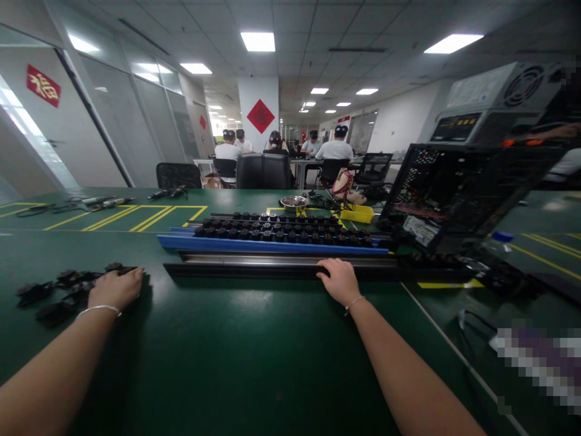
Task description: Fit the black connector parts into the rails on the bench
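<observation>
My left hand point(115, 288) is on the left of the table, its fingers curled down on a small black part point(118, 267) that shows just past the knuckles. Several similar black parts point(57, 310) lie in a loose pile beside that hand. My right hand point(338, 281) grips the near wall of a long black rail point(245, 270), thumb on the left and fingers over the edge. The rail lies crosswise, with a shiny inner channel. Right behind it, a blue rail point(272, 244) runs parallel, with rows of small black parts point(267, 231) standing beyond.
An opened computer case point(463, 188) stands at the right with power supplies point(494, 97) stacked on top. Farther back are a metal bowl point(294, 202) and a yellow bin point(357, 213). Tools with cables point(97, 201) lie back left. Several people sit at distant tables.
</observation>
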### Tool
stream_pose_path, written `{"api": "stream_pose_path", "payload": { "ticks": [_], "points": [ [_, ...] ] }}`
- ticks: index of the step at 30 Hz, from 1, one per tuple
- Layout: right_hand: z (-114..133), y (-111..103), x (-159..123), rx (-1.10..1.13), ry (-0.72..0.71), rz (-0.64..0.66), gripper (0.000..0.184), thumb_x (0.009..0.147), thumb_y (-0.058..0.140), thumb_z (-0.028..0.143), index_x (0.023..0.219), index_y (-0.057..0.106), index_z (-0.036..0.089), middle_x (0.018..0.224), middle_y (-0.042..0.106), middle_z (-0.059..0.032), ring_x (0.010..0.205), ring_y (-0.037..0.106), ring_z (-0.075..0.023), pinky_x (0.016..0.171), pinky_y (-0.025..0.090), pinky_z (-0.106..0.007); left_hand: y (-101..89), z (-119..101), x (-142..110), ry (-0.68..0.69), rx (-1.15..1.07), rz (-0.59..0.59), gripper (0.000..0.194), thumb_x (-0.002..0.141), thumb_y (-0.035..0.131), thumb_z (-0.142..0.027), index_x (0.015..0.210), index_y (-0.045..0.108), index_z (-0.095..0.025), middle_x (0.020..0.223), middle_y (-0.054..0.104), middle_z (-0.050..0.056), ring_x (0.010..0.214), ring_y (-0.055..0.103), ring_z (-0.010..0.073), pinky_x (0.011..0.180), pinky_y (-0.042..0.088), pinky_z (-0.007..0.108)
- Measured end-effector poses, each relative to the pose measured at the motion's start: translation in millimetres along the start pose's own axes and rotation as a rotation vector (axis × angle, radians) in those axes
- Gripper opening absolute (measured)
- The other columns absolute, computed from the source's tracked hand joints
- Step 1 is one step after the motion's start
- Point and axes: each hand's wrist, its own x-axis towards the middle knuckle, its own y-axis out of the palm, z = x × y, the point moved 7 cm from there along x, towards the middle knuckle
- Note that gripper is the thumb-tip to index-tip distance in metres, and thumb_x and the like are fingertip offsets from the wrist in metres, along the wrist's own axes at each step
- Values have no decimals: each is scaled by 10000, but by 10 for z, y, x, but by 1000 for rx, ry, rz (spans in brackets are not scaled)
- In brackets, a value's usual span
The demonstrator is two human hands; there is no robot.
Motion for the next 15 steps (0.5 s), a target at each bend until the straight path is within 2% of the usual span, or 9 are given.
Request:
{"api": "stream_pose_path", "payload": {
  "ticks": [3, 6, 8, 10, 11, 13, 15],
  "points": [
    [3, -1, 2, -4, 7, 0, 133, 792, 572, 239, 917, 614, 244, 963, 655, -17, 905, 540, -191, 772, 329, -330, 38, 40, -1, -62, 81, 50, 601, 815, 158, -584, 1205, 522, -308, 1330, 453, 67, 1222, 344, 363, 898, 358, 469],
    [0, -2, 4, -5, 12, 2, 134, 788, 576, 239, 917, 613, 244, 960, 653, -14, 904, 540, -190, 775, 327, -328, -76, -191, -3, -40, 70, -54, 555, 837, 163, -535, 1223, 504, -328, 1399, 372, 45, 1292, 236, 363, 959, 308, 497],
    [-5, -4, 5, -3, 13, 3, 140, 787, 579, 239, 923, 611, 243, 958, 653, -12, 904, 540, -188, 783, 326, -327, -183, -586, -45, 122, 78, -135, 537, 840, 257, -447, 1274, 460, -204, 1375, 397, 116, 1293, 263, 320, 1010, 273, 462],
    [-8, -8, 4, -3, 11, 7, 144, 788, 578, 239, 929, 610, 243, 957, 653, -13, 905, 540, -187, 787, 326, -328, -305, -1107, -189, 334, 31, -224, 567, 836, 307, -400, 1274, 428, -60, 1326, 440, 182, 1275, 314, 282, 1039, 264, 412],
    [-7, -9, 4, -5, 9, 11, 146, 789, 577, 240, 932, 609, 243, 961, 653, -13, 906, 540, -187, 786, 327, -329, -343, -1393, -306, 453, -20, -235, 558, 849, 291, -385, 1259, 435, -36, 1307, 458, 191, 1262, 344, 262, 1044, 270, 386],
    [1, -9, 1, -13, 7, 21, 150, 791, 575, 245, 937, 610, 244, 969, 653, -16, 912, 540, -191, 780, 332, -329, -386, -1964, -623, 680, -127, -229, 538, 871, 262, -392, 1245, 463, -62, 1308, 471, 166, 1250, 374, 238, 1055, 272, 359],
    [13, -10, 0, -21, 5, 31, 158, 792, 571, 249, 945, 611, 243, 979, 653, -18, 920, 541, -196, 782, 338, -331, -373, -2456, -978, 838, -214, -194, 513, 881, 270, -407, 1226, 497, -103, 1308, 484, 145, 1224, 417, 221, 1047, 299, 346]
  ]
}}
